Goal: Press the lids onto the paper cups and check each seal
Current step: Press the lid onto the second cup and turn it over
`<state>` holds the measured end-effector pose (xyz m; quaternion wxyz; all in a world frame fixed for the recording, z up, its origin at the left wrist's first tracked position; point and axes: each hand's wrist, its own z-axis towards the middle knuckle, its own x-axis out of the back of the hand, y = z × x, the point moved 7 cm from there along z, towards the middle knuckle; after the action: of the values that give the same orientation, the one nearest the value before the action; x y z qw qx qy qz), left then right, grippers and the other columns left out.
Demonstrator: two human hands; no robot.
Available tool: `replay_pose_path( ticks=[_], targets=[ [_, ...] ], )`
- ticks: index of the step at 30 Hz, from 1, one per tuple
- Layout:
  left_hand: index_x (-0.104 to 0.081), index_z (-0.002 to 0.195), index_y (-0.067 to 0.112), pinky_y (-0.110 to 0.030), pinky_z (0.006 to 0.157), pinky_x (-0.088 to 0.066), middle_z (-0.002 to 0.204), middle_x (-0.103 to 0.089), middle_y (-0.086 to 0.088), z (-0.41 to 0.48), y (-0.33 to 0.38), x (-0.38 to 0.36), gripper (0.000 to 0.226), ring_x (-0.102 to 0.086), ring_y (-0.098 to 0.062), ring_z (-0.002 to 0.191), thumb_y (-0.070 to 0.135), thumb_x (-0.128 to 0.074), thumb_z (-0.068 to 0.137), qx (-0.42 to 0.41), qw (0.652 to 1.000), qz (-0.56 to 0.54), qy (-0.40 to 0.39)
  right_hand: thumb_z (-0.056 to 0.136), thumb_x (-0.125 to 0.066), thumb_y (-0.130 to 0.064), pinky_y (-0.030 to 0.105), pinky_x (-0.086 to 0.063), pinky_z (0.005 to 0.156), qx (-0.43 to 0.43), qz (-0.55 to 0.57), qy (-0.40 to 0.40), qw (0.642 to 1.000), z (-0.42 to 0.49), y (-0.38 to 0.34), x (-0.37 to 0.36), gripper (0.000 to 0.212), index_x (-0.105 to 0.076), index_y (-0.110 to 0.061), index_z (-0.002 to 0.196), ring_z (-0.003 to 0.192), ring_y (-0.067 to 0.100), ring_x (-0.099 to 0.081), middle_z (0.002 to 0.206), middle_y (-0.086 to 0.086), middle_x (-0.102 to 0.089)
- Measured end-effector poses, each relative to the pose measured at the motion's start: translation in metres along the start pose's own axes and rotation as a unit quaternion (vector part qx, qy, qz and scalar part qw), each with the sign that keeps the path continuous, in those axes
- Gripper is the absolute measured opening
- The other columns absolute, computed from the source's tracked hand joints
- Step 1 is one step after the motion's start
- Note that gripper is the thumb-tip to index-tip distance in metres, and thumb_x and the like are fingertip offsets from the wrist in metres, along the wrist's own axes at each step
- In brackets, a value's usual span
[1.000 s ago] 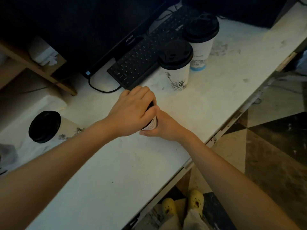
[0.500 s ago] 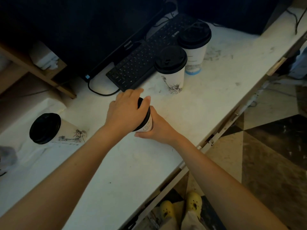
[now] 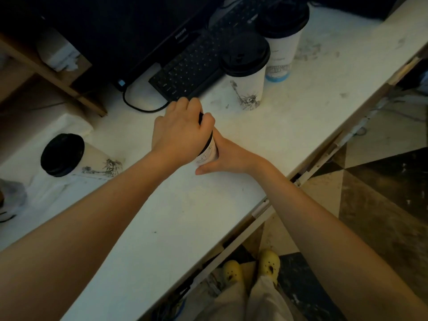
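A white paper cup (image 3: 207, 154) with a black lid (image 3: 201, 117) stands mid-counter. My left hand (image 3: 183, 133) is clamped over the lid from above and hides most of it. My right hand (image 3: 228, 157) wraps the cup's side low down, thumb on the counter. Two more lidded cups stand behind it: one with a statue print (image 3: 249, 77) and a taller one with a blue band (image 3: 281, 46). A further lidded cup (image 3: 78, 158) with a tree print stands at the left, seen tilted.
A black keyboard (image 3: 192, 66) and a dark monitor (image 3: 129, 31) sit behind the cups, with a cable looping on the white counter (image 3: 312, 107). A wooden shelf (image 3: 46, 72) is at far left. The counter edge runs diagonally at right, with floor below.
My left hand has shifted from lying flat over the lid to gripping its rim, so the lid's edge and the cup's side now show. My right hand stays on the cup.
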<state>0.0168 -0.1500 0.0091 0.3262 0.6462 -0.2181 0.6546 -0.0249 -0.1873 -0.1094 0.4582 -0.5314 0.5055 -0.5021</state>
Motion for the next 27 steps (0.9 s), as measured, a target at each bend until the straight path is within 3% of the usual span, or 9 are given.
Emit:
replay_pose_path(
  ticks=[4, 8, 11, 13, 16, 19, 22, 24, 27],
  targets=[
    [-0.053, 0.102, 0.012, -0.037, 0.079, -0.035, 0.103, -0.051, -0.006, 0.001, 0.0, -0.005, 0.03, -0.047, -0.023, 0.1, 0.036, -0.037, 0.095, -0.038, 0.998, 0.006, -0.044, 0.068, -0.085, -0.015, 0.031, -0.046, 0.101, -0.003, 0.002, 0.035, 0.999, -0.003, 0.003, -0.004, 0.102, -0.017, -0.018, 0.145, 0.124, 0.015, -0.047, 0.139, 0.005, -0.045],
    [-0.058, 0.117, 0.02, -0.04, 0.094, -0.039, 0.117, -0.06, -0.001, -0.003, 0.002, 0.014, 0.051, -0.051, -0.019, 0.111, 0.052, -0.028, 0.091, -0.129, 0.988, -0.05, -0.062, 0.066, -0.086, -0.018, 0.023, -0.047, 0.089, 0.023, 0.006, 0.176, 0.984, -0.014, -0.006, -0.011, 0.088, -0.032, -0.016, 0.136, 0.114, 0.011, -0.052, 0.126, -0.003, -0.051],
    [-0.059, 0.115, 0.016, -0.036, 0.082, -0.046, 0.108, -0.065, -0.004, 0.0, -0.017, 0.031, 0.039, -0.058, -0.019, 0.1, 0.041, -0.035, 0.096, 0.001, 0.99, -0.123, 0.063, 0.068, -0.084, -0.013, 0.008, -0.041, 0.085, 0.049, 0.028, 0.286, 0.957, -0.024, -0.009, -0.019, 0.075, -0.041, -0.01, 0.129, 0.105, 0.005, -0.049, 0.115, -0.007, -0.05],
    [-0.061, 0.108, 0.014, -0.03, 0.071, -0.04, 0.095, -0.063, -0.004, 0.001, -0.029, 0.016, 0.039, -0.056, -0.019, 0.09, 0.04, -0.035, 0.097, 0.106, 0.984, -0.142, 0.018, 0.071, -0.081, -0.01, 0.013, -0.039, 0.091, 0.05, 0.024, 0.326, 0.944, -0.03, -0.009, -0.035, 0.072, -0.04, -0.005, 0.13, 0.11, 0.007, -0.047, 0.12, -0.001, -0.05],
    [-0.061, 0.087, 0.017, -0.026, 0.055, -0.033, 0.071, -0.056, 0.005, 0.001, -0.029, 0.005, 0.039, -0.057, -0.02, 0.079, 0.045, -0.035, 0.096, 0.094, 0.991, -0.092, -0.037, 0.077, -0.075, -0.01, 0.02, -0.037, 0.098, 0.035, -0.017, 0.277, 0.96, -0.035, -0.005, -0.04, 0.075, -0.031, -0.004, 0.138, 0.118, 0.012, -0.042, 0.135, 0.011, -0.044],
    [-0.069, 0.096, 0.019, -0.029, 0.066, -0.042, 0.093, -0.068, 0.002, 0.003, -0.024, 0.01, 0.035, -0.059, -0.017, 0.085, 0.041, -0.042, 0.095, 0.0, 0.994, -0.097, -0.041, 0.079, -0.075, -0.015, 0.025, -0.039, 0.102, 0.036, -0.044, 0.168, 0.984, -0.031, -0.007, -0.018, 0.078, -0.029, -0.01, 0.141, 0.123, 0.011, -0.041, 0.141, 0.005, -0.04],
    [-0.069, 0.103, 0.019, -0.033, 0.079, -0.047, 0.105, -0.069, 0.003, 0.004, -0.014, 0.013, 0.04, -0.06, -0.017, 0.097, 0.045, -0.04, 0.094, -0.103, 0.987, -0.103, -0.065, 0.076, -0.078, -0.012, 0.012, -0.038, 0.1, 0.028, -0.02, 0.084, 0.996, -0.016, -0.013, -0.012, 0.088, -0.024, -0.013, 0.145, 0.124, 0.005, -0.039, 0.142, -0.002, -0.039],
    [-0.069, 0.101, 0.019, -0.038, 0.083, -0.047, 0.102, -0.07, 0.002, 0.008, -0.016, 0.019, 0.053, -0.061, -0.019, 0.096, 0.054, -0.03, 0.091, -0.121, 0.99, -0.069, -0.025, 0.072, -0.081, -0.011, 0.015, -0.044, 0.093, 0.022, -0.004, 0.121, 0.992, -0.009, -0.014, -0.013, 0.084, -0.032, -0.013, 0.141, 0.119, 0.01, -0.046, 0.137, 0.002, -0.048],
    [-0.066, 0.103, 0.02, -0.044, 0.084, -0.048, 0.102, -0.068, -0.001, 0.017, -0.036, 0.024, 0.056, -0.061, -0.024, 0.094, 0.058, -0.027, 0.09, -0.005, 0.998, -0.046, 0.031, 0.067, -0.085, -0.019, 0.029, -0.046, 0.094, 0.033, -0.01, 0.249, 0.968, -0.009, -0.008, -0.019, 0.08, -0.04, -0.012, 0.133, 0.115, 0.015, -0.049, 0.13, 0.005, -0.051]
  ],
)
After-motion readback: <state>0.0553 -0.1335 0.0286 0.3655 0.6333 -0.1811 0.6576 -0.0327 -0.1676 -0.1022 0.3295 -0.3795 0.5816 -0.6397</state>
